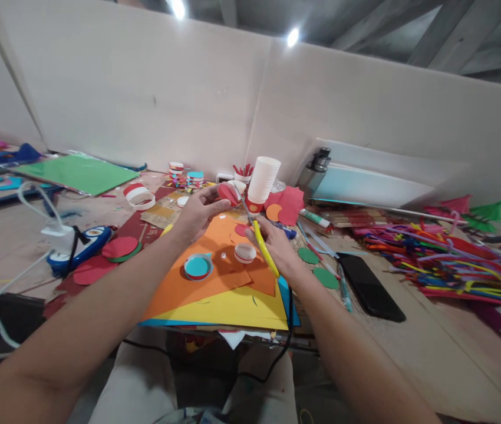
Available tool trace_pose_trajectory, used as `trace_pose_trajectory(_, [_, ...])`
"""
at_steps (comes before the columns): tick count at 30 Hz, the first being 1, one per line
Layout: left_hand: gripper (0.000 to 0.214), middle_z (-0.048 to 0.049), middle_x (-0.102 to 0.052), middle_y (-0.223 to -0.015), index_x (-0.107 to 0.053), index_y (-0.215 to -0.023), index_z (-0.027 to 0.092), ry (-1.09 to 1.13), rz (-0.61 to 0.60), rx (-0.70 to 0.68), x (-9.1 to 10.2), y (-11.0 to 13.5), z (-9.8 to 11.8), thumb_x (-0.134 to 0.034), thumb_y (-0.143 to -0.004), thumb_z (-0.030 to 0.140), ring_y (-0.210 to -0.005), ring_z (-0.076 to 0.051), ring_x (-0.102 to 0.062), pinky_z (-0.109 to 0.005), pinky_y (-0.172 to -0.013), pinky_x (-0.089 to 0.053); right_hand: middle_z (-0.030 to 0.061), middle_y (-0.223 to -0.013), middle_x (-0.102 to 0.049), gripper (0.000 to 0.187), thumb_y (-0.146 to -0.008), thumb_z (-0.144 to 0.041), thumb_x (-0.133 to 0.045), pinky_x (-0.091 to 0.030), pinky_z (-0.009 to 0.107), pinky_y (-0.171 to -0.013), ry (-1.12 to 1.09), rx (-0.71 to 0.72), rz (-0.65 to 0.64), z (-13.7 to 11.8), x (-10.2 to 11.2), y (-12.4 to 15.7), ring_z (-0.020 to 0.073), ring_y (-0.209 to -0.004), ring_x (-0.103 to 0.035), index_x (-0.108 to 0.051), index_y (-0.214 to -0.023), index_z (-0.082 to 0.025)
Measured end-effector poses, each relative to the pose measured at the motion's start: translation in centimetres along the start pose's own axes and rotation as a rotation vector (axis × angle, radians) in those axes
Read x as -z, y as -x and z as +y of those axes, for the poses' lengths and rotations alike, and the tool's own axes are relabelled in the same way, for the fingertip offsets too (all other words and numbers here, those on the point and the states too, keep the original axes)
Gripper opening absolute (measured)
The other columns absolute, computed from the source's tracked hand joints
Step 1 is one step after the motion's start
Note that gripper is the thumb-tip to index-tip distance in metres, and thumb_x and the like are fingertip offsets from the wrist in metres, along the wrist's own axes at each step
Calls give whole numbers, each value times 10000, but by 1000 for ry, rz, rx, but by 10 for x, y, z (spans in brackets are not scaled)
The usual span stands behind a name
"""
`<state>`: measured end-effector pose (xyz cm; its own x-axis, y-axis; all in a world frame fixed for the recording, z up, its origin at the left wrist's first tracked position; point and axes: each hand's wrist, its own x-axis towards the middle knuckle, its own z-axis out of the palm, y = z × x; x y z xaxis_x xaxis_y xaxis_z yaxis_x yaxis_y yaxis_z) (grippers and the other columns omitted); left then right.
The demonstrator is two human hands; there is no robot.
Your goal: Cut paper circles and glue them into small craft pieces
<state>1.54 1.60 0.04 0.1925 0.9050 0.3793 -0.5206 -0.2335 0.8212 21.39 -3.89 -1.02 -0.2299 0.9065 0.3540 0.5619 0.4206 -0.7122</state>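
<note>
Raised over the orange paper, my left hand (201, 212) pinches a red paper disc (227, 193). My right hand (272, 238) is closed round the yellow handle of a pair of scissors (264, 250), whose blades point up and left at the disc's edge. Whether the blades touch the paper I cannot tell. Below my hands lie orange sheets (197, 235) on a yellow sheet (233, 309). On the orange paper stand a shallow blue-lined cup piece (198, 267) and a white cup piece (245, 253). A small red disc (240, 229) lies near my right hand.
A leaning stack of white paper cups (263, 179) stands behind my hands. At right are a black phone (369, 285) and a heap of coloured pipe cleaners (454, 253). Red discs (95, 268), a blue power strip (80, 250) and a green sheet (78, 172) lie left.
</note>
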Motion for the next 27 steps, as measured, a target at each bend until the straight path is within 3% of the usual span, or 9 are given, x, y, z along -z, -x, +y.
trace_pose_trajectory(14, [426,-84,-739,-1044,-727,-1021,166,0,-13,-11,-1,1,1,-856,-623,244,-971,-195,-678,-324,-904,-508,56,-916,-690,459,-872,-478,-577,-457,278,-720,102,12,35,-9,1,2,169,-755,-572,-648,-1186,-151])
trace_pose_trajectory(19, [424,-88,-737,-1055,-721,-1044,165,0,-37,-14,3,0,0,-846,-648,247,-955,-187,-681,-308,-882,-523,83,-1002,-721,425,-887,-436,-561,-477,293,-794,133,65,57,-10,2,2,194,-855,-634,-648,-1188,-150])
trace_pose_trajectory(27, [371,-88,-728,-1077,-716,-1014,148,36,-81,5,9,-2,3,-830,-675,248,-943,-178,-688,-292,-879,-540,131,-1071,-735,407,-883,-377,-567,-479,307,-758,278,71,105,-10,6,3,233,-872,-675,-650,-1213,-153])
